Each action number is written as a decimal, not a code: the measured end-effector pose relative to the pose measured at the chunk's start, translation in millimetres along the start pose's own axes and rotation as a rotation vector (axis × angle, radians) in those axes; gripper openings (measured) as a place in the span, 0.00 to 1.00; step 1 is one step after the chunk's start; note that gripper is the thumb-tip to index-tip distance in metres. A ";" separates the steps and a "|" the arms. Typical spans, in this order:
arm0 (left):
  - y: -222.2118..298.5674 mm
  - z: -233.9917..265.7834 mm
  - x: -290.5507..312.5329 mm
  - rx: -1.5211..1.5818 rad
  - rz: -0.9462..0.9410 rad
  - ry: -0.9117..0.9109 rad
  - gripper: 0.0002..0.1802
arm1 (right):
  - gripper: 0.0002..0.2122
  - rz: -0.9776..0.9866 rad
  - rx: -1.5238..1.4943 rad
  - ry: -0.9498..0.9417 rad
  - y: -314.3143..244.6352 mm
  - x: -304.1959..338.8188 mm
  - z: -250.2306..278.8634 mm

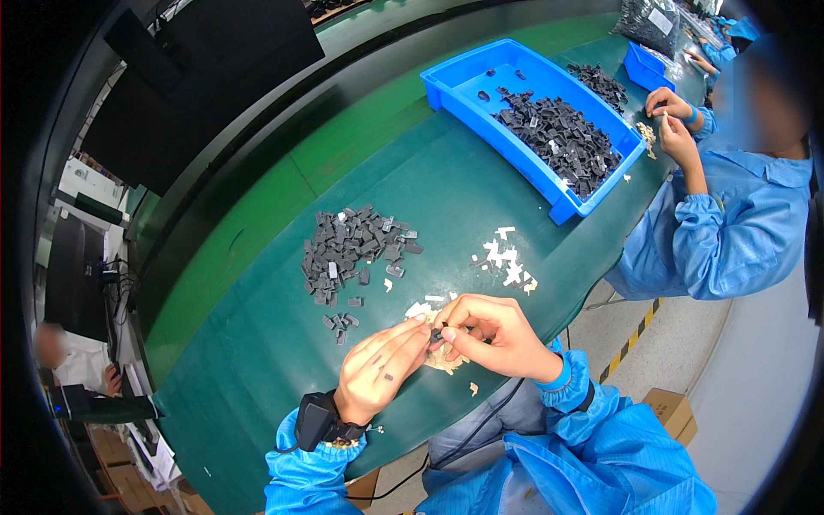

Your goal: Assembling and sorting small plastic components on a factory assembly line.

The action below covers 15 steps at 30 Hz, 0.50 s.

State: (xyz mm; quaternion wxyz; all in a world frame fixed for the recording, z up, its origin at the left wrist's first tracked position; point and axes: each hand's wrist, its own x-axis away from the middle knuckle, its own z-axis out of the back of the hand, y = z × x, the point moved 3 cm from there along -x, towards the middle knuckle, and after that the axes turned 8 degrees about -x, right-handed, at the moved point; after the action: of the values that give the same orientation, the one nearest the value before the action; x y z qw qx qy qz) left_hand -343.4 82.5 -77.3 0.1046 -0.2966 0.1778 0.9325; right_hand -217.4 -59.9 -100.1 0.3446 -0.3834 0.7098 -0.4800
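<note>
My left hand [383, 365] and my right hand [495, 333] meet over the near edge of the green table. Between their fingertips is a small black plastic part [436, 336], pinched from both sides; its finer shape is mostly covered by my fingers. Under the hands lies a heap of small cream-coloured pieces [445, 360], partly hidden. Just beyond the left hand, a few loose dark grey plastic parts [341, 324] lie near a larger pile of such parts [348, 249]. White pieces [506, 259] are scattered beyond my right hand.
A blue tray [489, 129] holding many black parts stands at the back right. Past it are another dark pile [598, 84] and a smaller blue bin [645, 67]. At the right sits a co-worker in a blue smock [730, 223], hands over the table. Monitors stand at left.
</note>
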 end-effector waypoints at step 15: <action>-0.1 -0.9 -2.2 0.004 0.021 0.003 0.19 | 0.03 -0.006 -0.003 0.009 1.8 0.9 0.2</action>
State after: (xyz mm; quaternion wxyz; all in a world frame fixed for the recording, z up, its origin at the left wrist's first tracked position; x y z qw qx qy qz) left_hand -341.2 82.1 -76.7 0.0951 -0.2957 0.1828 0.9328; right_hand -218.0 -60.3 -101.9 0.3393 -0.3840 0.7110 -0.4815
